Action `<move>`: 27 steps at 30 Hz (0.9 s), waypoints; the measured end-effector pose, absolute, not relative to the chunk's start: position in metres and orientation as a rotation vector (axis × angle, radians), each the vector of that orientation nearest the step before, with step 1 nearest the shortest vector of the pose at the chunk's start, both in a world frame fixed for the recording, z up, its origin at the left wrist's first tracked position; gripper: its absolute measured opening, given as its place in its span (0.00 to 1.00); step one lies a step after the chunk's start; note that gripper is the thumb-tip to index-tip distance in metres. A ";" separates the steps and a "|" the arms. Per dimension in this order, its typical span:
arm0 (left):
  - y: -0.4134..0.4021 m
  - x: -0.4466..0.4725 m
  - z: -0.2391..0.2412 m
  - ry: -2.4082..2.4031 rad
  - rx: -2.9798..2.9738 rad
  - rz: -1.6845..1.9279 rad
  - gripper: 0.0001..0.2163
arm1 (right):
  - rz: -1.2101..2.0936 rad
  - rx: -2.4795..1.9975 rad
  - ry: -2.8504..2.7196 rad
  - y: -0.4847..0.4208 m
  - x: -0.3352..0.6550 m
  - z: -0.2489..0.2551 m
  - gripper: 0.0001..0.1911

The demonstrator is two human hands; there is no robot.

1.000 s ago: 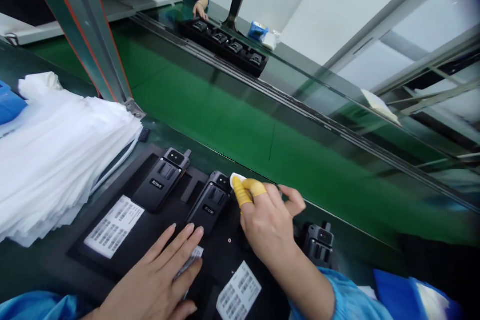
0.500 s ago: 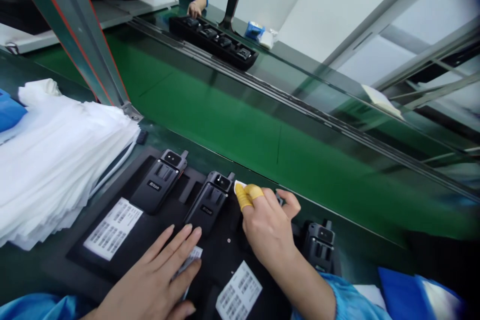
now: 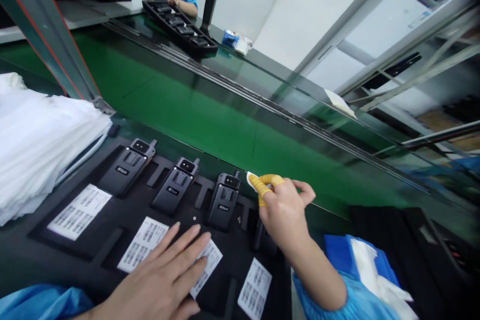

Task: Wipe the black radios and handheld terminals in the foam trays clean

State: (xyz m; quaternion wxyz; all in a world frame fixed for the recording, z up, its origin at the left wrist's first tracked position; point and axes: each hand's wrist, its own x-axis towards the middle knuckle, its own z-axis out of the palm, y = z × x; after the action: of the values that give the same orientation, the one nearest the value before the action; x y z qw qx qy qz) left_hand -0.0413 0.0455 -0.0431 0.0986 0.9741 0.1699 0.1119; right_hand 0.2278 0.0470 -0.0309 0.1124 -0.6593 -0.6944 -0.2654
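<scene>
A black foam tray (image 3: 92, 255) holds handheld radios marked "Riton": one at the left (image 3: 125, 167), one beside it (image 3: 175, 186) and a third radio (image 3: 224, 200). A fourth radio (image 3: 264, 240) is mostly hidden by my right hand (image 3: 287, 210). That hand, with yellow finger cots on its fingers, pinches a small white wipe (image 3: 252, 178) just right of the third radio's antenna. Over the front part of the tray my left hand (image 3: 161, 275) lies flat, fingers spread, partly covering a white barcode label (image 3: 210, 262).
A stack of white sheets (image 3: 48, 145) lies to the left by a metal post (image 3: 63, 30). Blue and white packaging (image 3: 360, 255) sits at the right. Beyond the green belt (image 3: 210, 115), a co-worker's hands (image 3: 173, 0) are at another black tray (image 3: 180, 30).
My right hand has moved with the wipe from beside the second radio to beside the third. My left hand has shifted right along the tray. The camera view has turned right.
</scene>
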 end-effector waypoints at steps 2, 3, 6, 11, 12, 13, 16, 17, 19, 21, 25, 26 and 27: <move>0.041 -0.022 -0.046 0.440 2.850 0.245 0.23 | -0.742 -1.881 -2.091 0.053 0.222 -0.034 0.14; 0.040 -0.013 -0.050 0.434 2.830 0.203 0.24 | -0.729 -1.850 -2.120 0.056 0.219 -0.036 0.15; 0.040 0.003 -0.063 0.477 2.790 0.097 0.31 | -0.715 -1.752 -2.201 0.066 0.212 -0.041 0.14; 0.039 0.007 -0.073 0.519 2.811 0.051 0.36 | -0.651 -1.595 -2.286 0.073 0.213 -0.049 0.13; 0.039 0.007 -0.073 0.521 2.822 0.063 0.34 | -0.634 -1.573 -2.298 0.072 0.214 -0.050 0.13; 0.038 0.006 -0.072 0.527 2.835 0.082 0.33 | -0.621 -1.552 -2.308 0.071 0.216 -0.051 0.13; 0.037 0.005 -0.071 0.534 2.873 0.139 0.29 | -0.606 -1.497 -2.324 0.065 0.226 -0.053 0.13; 0.037 0.005 -0.071 0.529 2.887 0.153 0.28 | -0.609 -1.490 -2.323 0.062 0.231 -0.053 0.13; 0.037 0.005 -0.071 0.519 2.910 0.170 0.27 | -0.625 -1.512 -2.308 0.055 0.241 -0.055 0.14; 0.038 0.005 -0.071 0.514 2.923 0.173 0.26 | -0.663 -1.578 -2.254 0.050 0.249 -0.055 0.15; 0.039 0.006 -0.068 0.511 2.932 0.134 0.25 | -0.775 -1.659 -2.125 0.048 0.248 -0.052 0.16; 0.040 0.006 -0.068 0.509 2.935 0.120 0.25 | -0.781 -1.638 -2.128 0.050 0.243 -0.051 0.16; 0.040 0.006 -0.068 0.507 2.939 0.109 0.25 | -0.781 -1.604 -2.144 0.053 0.236 -0.050 0.15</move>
State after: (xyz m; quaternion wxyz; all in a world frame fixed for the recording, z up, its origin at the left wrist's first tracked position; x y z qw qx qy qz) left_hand 0.0059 0.0396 -0.0676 0.0786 0.9817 0.1693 0.0365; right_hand 0.2359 0.0530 -0.0501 0.1753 -0.5663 -0.7567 -0.2757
